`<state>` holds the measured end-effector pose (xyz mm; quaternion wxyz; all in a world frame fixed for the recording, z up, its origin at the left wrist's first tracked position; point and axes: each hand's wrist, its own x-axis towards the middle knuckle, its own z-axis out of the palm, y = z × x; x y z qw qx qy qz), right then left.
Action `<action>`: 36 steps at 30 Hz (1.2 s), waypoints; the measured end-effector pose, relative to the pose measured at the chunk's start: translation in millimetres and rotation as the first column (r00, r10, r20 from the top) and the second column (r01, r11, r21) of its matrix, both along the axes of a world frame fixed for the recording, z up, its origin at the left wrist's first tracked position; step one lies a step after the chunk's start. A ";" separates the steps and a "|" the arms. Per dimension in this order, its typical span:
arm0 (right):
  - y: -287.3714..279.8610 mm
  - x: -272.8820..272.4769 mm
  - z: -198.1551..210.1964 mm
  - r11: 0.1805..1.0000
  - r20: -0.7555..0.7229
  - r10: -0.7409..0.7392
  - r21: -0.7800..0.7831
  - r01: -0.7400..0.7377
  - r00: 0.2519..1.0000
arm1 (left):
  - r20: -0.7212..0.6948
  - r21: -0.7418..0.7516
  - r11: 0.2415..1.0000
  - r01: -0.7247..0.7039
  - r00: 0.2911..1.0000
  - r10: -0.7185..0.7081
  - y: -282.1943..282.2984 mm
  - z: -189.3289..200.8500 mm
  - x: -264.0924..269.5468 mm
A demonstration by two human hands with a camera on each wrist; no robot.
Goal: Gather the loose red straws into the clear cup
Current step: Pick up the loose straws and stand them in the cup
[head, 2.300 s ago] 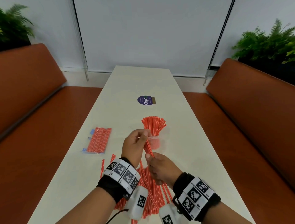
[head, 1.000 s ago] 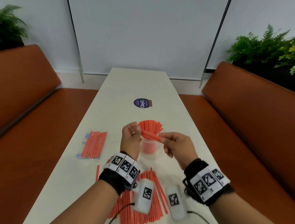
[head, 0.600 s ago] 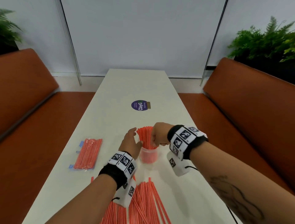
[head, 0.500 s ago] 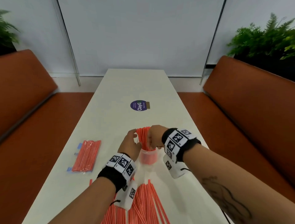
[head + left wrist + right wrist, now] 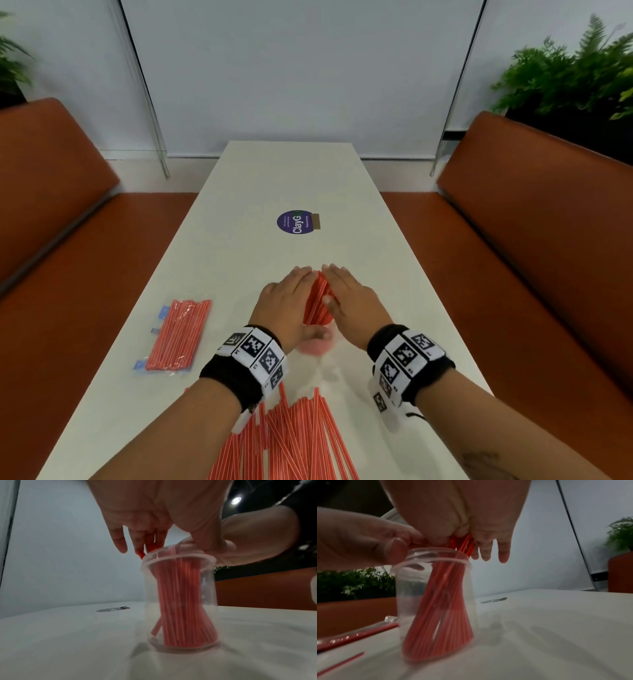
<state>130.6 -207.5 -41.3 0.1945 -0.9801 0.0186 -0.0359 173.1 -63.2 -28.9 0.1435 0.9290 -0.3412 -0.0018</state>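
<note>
1. Since a second ago: both palms now closed in flat around the bundle, right forearm swung back off the cup to its own side.
2. Left hand [image 5: 286, 301] and right hand [image 5: 351, 301]: fingers straight, pressing the straws [image 5: 318, 301] from either side, gripping nothing (likely squaring the bundle so it stands tight instead of fanning out).
3. Left thumb low at the cup [image 5: 180, 601] rim, probably steadying it against tipping.
4. Cup upright on the table [image 5: 274, 178], between the wrists; straw feet splayed across its base, tops pinched together between the palms.
5. Plenty still loose: a pile [image 5: 291, 442] at the near edge, so the job looks far from done.
6. Sealed pack [image 5: 178, 335] lying flat to the left, well apart.
7. Long white tabletop, a round purple sticker [image 5: 295, 222] farther along.
8. Orange benches [image 5: 548, 240] on both sides, pale wall behind, ferns [image 5: 575, 72] in the corners.
</note>
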 end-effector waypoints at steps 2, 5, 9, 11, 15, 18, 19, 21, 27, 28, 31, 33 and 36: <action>-0.4 3.4 6.4 1.000 -0.057 0.000 -0.011 0.000 0.998 | -0.012 -0.003 1.000 -0.008 1.000 0.008 -2.5 1.2 -0.4; -1.9 5.1 10.1 0.998 0.018 -0.060 0.035 0.060 0.998 | -0.043 -0.022 0.998 -0.059 0.997 0.058 -2.5 -1.1 0.6; 0.6 -4.7 3.5 0.999 0.102 -0.021 0.051 0.015 0.995 | -0.047 -0.001 0.998 -0.062 0.997 0.062 2.1 -5.7 0.3; 2.5 -8.2 -0.6 0.998 0.030 0.043 -0.044 -0.041 0.999 | -0.060 0.010 0.998 -0.054 0.997 0.055 3.0 -4.0 -2.1; 4.3 -23.0 19.8 0.995 0.151 -0.096 0.012 0.096 0.984 | -0.098 -0.082 0.987 -0.137 0.987 0.129 19.0 12.5 -8.1; 12.6 -51.1 40.6 0.940 0.241 -0.289 0.255 0.227 0.926 | -0.203 -0.138 0.966 -0.219 0.961 0.189 49.3 26.0 -17.2; 17.2 -61.2 44.8 0.905 0.180 -0.340 0.330 0.269 0.923 | -0.270 -0.143 0.957 -0.253 0.940 0.208 60.8 28.0 -22.2; 29.1 -80.2 45.1 0.880 -0.085 -0.346 0.315 0.354 0.934 | -0.353 -0.069 0.950 -0.304 0.898 0.262 80.9 28.3 -36.3; 72.2 -110.3 4.2 0.964 -0.552 -0.216 0.010 0.265 0.805 | -0.418 0.289 0.928 -0.235 0.841 0.343 98.1 -1.5 -87.8; 78.2 -111.0 -3.4 0.962 -0.567 -0.227 -0.006 0.272 0.792 | -0.445 0.306 0.924 -0.229 0.824 0.352 96.6 -8.7 -94.4; 93.3 -110.2 -16.1 0.958 -0.577 -0.257 -0.044 0.285 0.775 | -0.465 0.330 0.923 -0.200 0.816 0.343 93.6 -24.8 -110.6; 99.4 -107.0 -18.8 0.960 -0.569 -0.270 -0.094 0.265 0.777 | -0.436 0.343 0.918 -0.199 0.832 0.343 93.3 -30.7 -118.3; 100.9 -104.1 -18.8 0.964 -0.591 -0.266 -0.142 0.227 0.762 | -0.398 0.347 0.920 -0.181 0.860 0.319 93.3 -35.8 -123.7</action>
